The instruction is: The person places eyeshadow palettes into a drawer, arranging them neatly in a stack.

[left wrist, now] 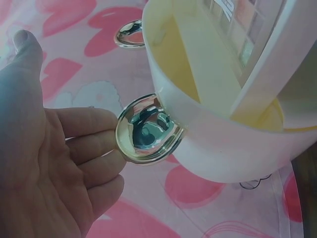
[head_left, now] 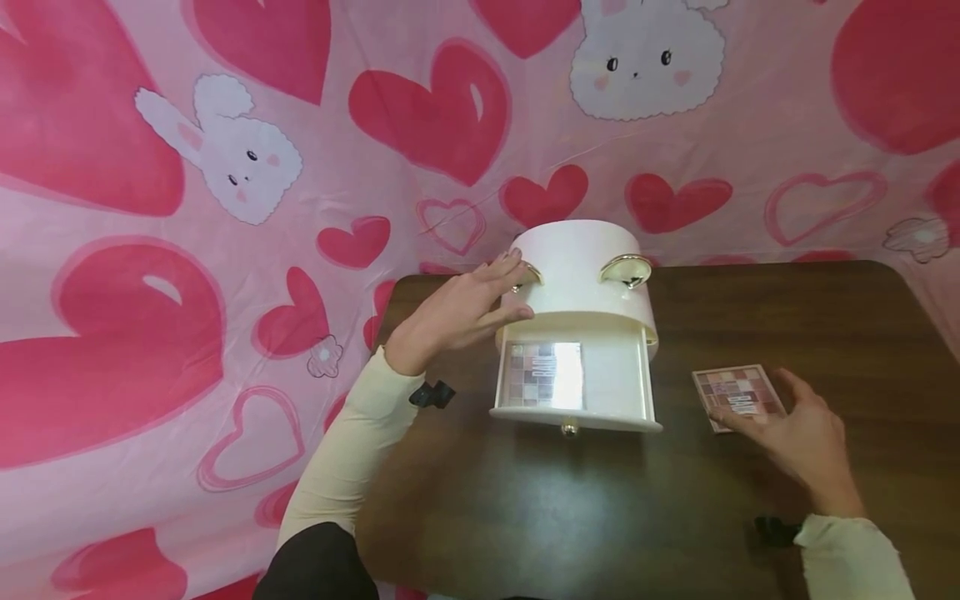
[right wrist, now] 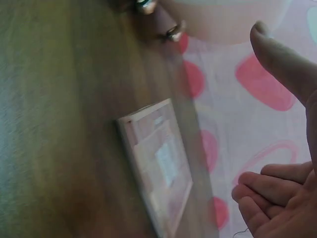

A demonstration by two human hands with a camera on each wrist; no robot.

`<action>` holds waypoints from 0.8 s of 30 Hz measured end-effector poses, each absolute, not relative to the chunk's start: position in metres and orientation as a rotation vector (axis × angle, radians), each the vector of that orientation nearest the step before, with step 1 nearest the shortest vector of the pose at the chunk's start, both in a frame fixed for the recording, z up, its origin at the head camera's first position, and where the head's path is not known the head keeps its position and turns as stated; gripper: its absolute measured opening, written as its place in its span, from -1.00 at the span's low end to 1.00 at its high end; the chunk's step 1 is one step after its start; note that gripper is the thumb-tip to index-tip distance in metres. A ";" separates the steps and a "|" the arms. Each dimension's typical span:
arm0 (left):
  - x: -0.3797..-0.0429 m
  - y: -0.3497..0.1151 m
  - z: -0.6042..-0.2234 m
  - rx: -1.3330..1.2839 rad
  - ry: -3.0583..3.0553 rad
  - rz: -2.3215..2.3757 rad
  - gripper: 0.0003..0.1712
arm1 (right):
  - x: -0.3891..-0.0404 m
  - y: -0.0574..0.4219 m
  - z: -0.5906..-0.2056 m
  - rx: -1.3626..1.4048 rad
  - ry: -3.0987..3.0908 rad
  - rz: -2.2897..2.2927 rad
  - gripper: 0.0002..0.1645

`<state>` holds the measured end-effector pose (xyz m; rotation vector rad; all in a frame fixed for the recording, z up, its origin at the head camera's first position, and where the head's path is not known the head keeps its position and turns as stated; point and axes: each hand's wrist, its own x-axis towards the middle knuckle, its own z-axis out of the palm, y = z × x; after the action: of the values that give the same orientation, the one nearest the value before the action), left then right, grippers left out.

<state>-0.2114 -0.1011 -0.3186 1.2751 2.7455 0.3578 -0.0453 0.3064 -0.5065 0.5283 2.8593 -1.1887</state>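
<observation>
A white rounded organizer box (head_left: 573, 287) stands on the table with its drawer (head_left: 617, 379) pulled out. Inside the drawer, on the left, lies an eyeshadow palette (head_left: 542, 375) with a shiny, reflective cover. My left hand (head_left: 471, 307) is held at the box's left side, fingers extended. In the left wrist view its fingertips are right at the rim of a gold oval fitting (left wrist: 149, 131). A second eyeshadow palette (head_left: 738, 393) lies on the table to the right of the drawer. My right hand (head_left: 808, 442) hovers around its right side, thumb and fingers spread apart.
The brown wooden table (head_left: 570, 517) carries the box and the loose palette. Another gold oval fitting (head_left: 626, 271) juts from the box's right front, and a gold knob (head_left: 570, 428) sits on the drawer front. A pink heart-and-rabbit cloth (head_left: 390, 192) hangs behind and left.
</observation>
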 end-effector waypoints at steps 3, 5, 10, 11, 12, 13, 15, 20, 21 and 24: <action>-0.212 -0.102 -0.320 1.280 2.756 0.371 -0.26 | -0.044 0.305 -0.515 0.594 2.844 -1.213 0.42; -0.213 -0.102 -0.320 1.283 2.759 0.373 -0.26 | -0.043 0.305 -0.521 0.616 2.846 -1.220 0.42; -0.212 -0.103 -0.321 1.281 2.754 0.371 -0.24 | -0.042 0.304 -0.540 0.641 2.852 -1.150 0.46; -0.211 -0.103 -0.321 1.282 2.754 0.369 -0.24 | -0.042 0.303 -0.545 0.646 2.862 -1.136 0.48; -0.211 -0.103 -0.321 1.286 2.754 0.370 -0.23 | -0.041 0.302 -0.550 0.651 2.878 -1.121 0.49; -0.212 -0.103 -0.322 1.291 2.756 0.368 -0.23 | -0.041 0.301 -0.555 0.656 2.901 -1.106 0.50; -0.212 -0.103 -0.322 1.302 2.754 0.366 -0.24 | -0.040 0.299 -0.563 0.675 2.953 -1.105 0.51; -0.213 -0.103 -0.323 1.319 2.748 0.372 -0.25 | -0.037 0.297 -0.569 0.763 2.992 -1.114 0.50; -0.213 -0.103 -0.323 1.319 2.749 0.375 -0.25 | -0.037 0.297 -0.569 0.783 2.982 -1.117 0.51; -0.213 -0.104 -0.323 1.325 2.752 0.396 -0.28 | -0.037 0.296 -0.570 0.821 2.951 -1.117 0.51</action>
<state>-0.2135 -0.1045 -0.3233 1.3248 2.7515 0.3962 -0.0375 0.2958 -0.5696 0.8206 2.9506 -1.1168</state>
